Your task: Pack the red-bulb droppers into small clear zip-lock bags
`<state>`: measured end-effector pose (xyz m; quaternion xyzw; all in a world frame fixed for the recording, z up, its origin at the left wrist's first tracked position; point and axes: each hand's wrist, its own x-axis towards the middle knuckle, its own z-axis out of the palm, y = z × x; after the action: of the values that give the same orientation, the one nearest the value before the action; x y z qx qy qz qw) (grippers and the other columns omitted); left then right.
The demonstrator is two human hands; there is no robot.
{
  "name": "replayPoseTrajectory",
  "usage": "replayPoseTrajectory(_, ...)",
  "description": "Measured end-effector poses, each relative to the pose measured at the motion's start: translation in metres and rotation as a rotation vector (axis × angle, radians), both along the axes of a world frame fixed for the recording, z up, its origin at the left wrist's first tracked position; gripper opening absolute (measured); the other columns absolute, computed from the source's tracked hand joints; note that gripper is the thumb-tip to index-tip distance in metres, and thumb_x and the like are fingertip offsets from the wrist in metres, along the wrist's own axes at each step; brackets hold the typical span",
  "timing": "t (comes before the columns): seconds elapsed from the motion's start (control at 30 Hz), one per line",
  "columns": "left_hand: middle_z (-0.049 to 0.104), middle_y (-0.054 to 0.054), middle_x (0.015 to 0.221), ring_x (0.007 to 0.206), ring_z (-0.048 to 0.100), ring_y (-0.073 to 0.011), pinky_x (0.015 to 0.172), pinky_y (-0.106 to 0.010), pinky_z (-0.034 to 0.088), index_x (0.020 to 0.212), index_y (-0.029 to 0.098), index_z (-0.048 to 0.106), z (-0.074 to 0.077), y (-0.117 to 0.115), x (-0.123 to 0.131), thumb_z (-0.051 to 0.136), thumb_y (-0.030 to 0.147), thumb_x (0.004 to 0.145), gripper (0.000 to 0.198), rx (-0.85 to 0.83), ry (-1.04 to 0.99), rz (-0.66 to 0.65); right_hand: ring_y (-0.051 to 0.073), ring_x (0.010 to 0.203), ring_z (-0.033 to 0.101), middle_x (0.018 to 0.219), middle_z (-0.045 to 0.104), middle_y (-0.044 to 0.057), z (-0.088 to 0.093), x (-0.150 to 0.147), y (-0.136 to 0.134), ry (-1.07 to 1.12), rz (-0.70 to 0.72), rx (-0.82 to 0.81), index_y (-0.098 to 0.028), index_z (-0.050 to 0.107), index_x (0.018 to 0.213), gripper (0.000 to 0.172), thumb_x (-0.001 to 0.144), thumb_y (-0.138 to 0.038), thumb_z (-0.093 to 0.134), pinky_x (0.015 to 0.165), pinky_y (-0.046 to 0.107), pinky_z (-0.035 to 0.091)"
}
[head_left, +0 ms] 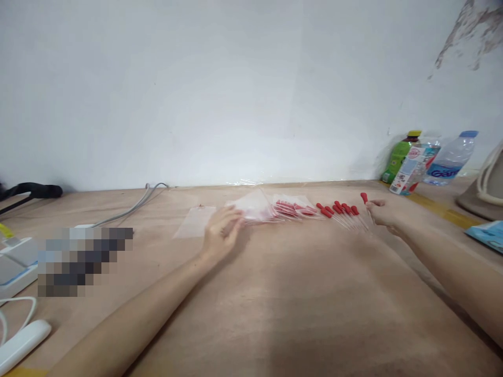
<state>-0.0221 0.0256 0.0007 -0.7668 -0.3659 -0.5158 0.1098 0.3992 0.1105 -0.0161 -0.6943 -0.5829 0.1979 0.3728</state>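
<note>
Red-bulbed dropper (364, 198), pinched by the right hand (378, 211) near the worktop (298, 303) wall edge, could be dropped through loose hold; whether bags (257, 206) are gripped by the left hand (222, 229) cannot be told.

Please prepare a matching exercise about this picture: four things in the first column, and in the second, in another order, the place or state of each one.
Things
1. left hand
2. right hand
3. loose red-topped droppers
4. blue-capped bottle

Places or states
A. near the wall, at the picture's right
B. at the pile of clear bags
C. lying grouped on the table
D. holding one dropper, red end up

Pairs: 1-B, 2-D, 3-C, 4-A
</note>
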Motion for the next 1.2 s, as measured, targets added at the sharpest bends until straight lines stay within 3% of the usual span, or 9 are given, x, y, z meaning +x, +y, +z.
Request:
replayPoseTrajectory(0.07,0.068,-0.003,0.090,0.095,0.060,-0.0173,0.094,-0.036,0.040,0.086,0.018,0.064,-0.006,-0.019,0.024,0.056,0.017,0.081,0.010,-0.084,0.099,-0.165,0.012,0.046,0.037,0.052,0.044,0.001,0.011,-0.018,-0.014,0.284,0.022,-0.039,-0.015,0.059,0.083,0.028,0.079,-0.038,0.043,0.047,0.028,0.028)
replayPoseTrajectory(0.2,0.068,-0.003,0.088,0.091,0.061,-0.0165,0.088,-0.033,0.044,0.087,0.018,0.065,-0.015,-0.046,0.049,0.054,0.019,0.083,0.012,-0.296,0.182,-0.314,0.006,0.041,0.023,0.048,0.031,-0.006,0.021,-0.068,-0.044,0.702,0.261,-0.061,-0.016,0.058,0.079,0.022,0.072,-0.037,0.057,0.040,0.022,0.020)
replayPoseTrajectory(0.3,0.067,-0.005,0.095,0.096,0.059,-0.0182,0.087,-0.032,0.045,0.091,0.018,0.065,-0.015,-0.051,0.049,0.055,0.027,0.083,0.016,-0.472,0.228,-0.334,0.006,0.046,0.036,0.058,0.046,-0.003,0.011,-0.099,-0.062,0.859,0.336,0.013,-0.017,0.055,0.076,0.029,0.063,-0.039,0.067,0.042,0.020,0.031)
replayPoseTrajectory(0.37,0.062,-0.008,0.111,0.112,0.050,-0.0217,0.096,-0.037,0.039,0.103,0.018,0.063,-0.014,-0.050,0.046,0.054,0.032,0.083,0.026,-0.527,0.291,-0.316,0.006,0.050,0.042,0.069,0.054,0.000,-0.001,-0.112,-0.071,0.899,0.345,0.055,-0.018,0.052,0.078,0.032,0.062,-0.041,0.069,0.044,0.019,0.036)
replayPoseTrajectory(0.47,0.045,-0.010,0.131,0.126,0.034,-0.0244,0.104,-0.044,0.026,0.121,0.020,0.052,-0.013,-0.047,0.041,0.048,0.036,0.086,0.038,-0.587,0.435,-0.311,0.007,0.051,0.047,0.070,0.057,-0.003,-0.016,-0.122,-0.080,0.929,0.324,0.118,-0.023,0.044,0.091,0.040,0.064,-0.039,0.068,0.043,0.018,0.037)
replayPoseTrajectory(0.67,0.040,-0.010,0.135,0.125,0.036,-0.0242,0.105,-0.044,0.024,0.126,0.022,0.046,-0.015,-0.046,0.040,0.045,0.040,0.087,0.043,-0.633,0.535,-0.289,0.009,0.051,0.052,0.068,0.059,-0.004,-0.020,-0.128,-0.089,0.972,0.281,0.155,-0.029,0.033,0.114,0.060,0.066,-0.035,0.067,0.045,0.020,0.043)
replayPoseTrajectory(0.93,0.038,-0.008,0.136,0.126,0.034,-0.0246,0.104,-0.045,0.024,0.129,0.024,0.043,-0.015,-0.046,0.041,0.045,0.041,0.087,0.045,-0.662,0.529,-0.287,0.010,0.051,0.056,0.065,0.059,-0.006,-0.013,-0.133,-0.100,1.056,0.257,0.061,-0.027,0.037,0.100,0.050,0.062,-0.029,0.070,0.048,0.021,0.045)
replayPoseTrajectory(1.1,0.041,-0.009,0.134,0.125,0.036,-0.0233,0.104,-0.043,0.027,0.134,0.020,0.034,-0.015,-0.046,0.042,0.048,0.039,0.085,0.054,-0.657,0.484,-0.297,0.013,0.060,0.061,0.068,0.058,-0.005,-0.015,-0.137,-0.109,1.083,0.415,-0.057,-0.024,0.039,0.086,0.036,0.067,-0.037,0.067,0.063,0.030,0.050)
replayPoseTrajectory(1.2,0.042,-0.010,0.134,0.124,0.037,-0.0235,0.103,-0.044,0.028,0.134,0.020,0.033,-0.015,-0.047,0.042,0.049,0.038,0.085,0.055,-0.643,0.468,-0.303,0.009,0.056,0.056,0.071,0.059,-0.003,-0.017,-0.132,-0.110,0.930,0.520,-0.091,-0.022,0.044,0.085,0.030,0.070,-0.037,0.066,0.056,0.024,0.046)
